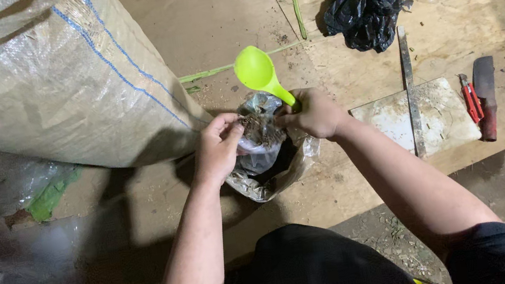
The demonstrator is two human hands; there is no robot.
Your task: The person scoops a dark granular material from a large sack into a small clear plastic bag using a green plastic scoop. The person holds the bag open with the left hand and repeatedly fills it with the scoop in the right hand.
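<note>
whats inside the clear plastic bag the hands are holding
The clear plastic bag holds brown, fibrous, crumbly material at its mouth, between the left hand and right hand. How far down it goes cannot be seen; crinkled plastic and the hands cover it.

At your hands you have a lime-green plastic scoop (pixel 257 70) and a clear plastic bag (pixel 266 153) of brown, mottled fill. Far left lies a beige woven sack (pixel 47 80) with blue stripes; far right, a crumpled black plastic bag (pixel 364 13) and red-handled cutters (pixel 471 99).
</note>
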